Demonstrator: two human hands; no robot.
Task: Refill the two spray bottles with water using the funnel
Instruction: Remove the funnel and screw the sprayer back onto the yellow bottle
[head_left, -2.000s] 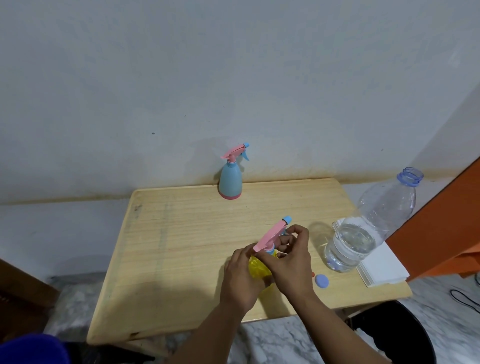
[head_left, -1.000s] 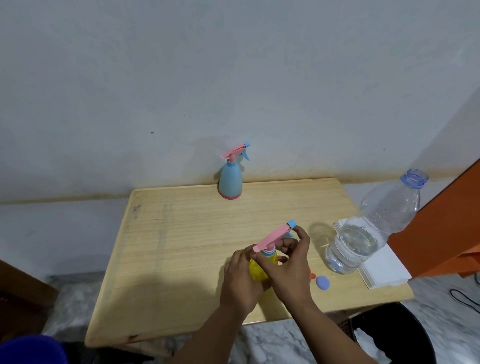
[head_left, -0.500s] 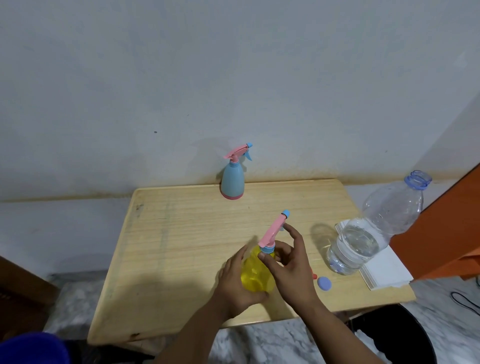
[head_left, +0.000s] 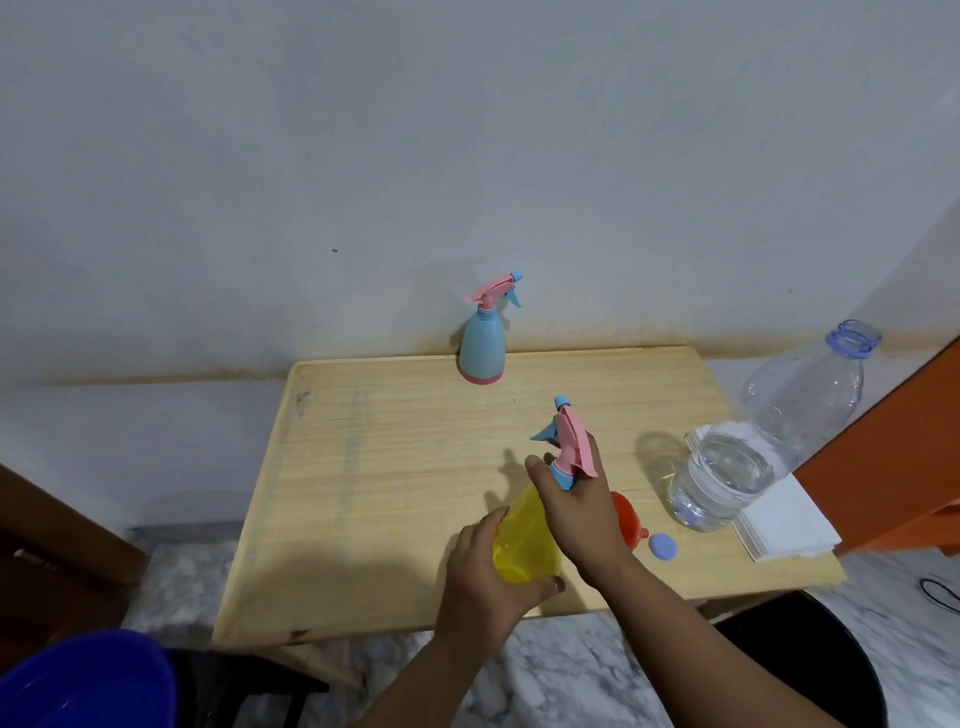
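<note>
The yellow spray bottle (head_left: 524, 540) sits near the front edge of the wooden table (head_left: 395, 467), tilted, its base toward the person and its neck leaning away. Going from the left, a blue basin (head_left: 83, 680) shows at the bottom corner, below the table. The left hand (head_left: 483, 587) wraps round the lower body of the yellow bottle, thumb curled under its base. At the far edge of the table, against the wall, the blue spray bottle (head_left: 482, 348) stands upright with its pink trigger head on, well apart from the hands. The right hand (head_left: 576, 504) grips the collar of the pink and blue spray head (head_left: 569, 441) at the yellow bottle's neck, fingers curled round it, nozzle pointing away. Just behind that hand an orange funnel (head_left: 628, 525) lies on the table, partly hidden. Beside it lies a small blue cap (head_left: 662, 546). Further right a clear water bottle (head_left: 753, 457), uncapped and partly filled, stands on a stack of white napkins (head_left: 784, 525) at the table's right edge.
</note>
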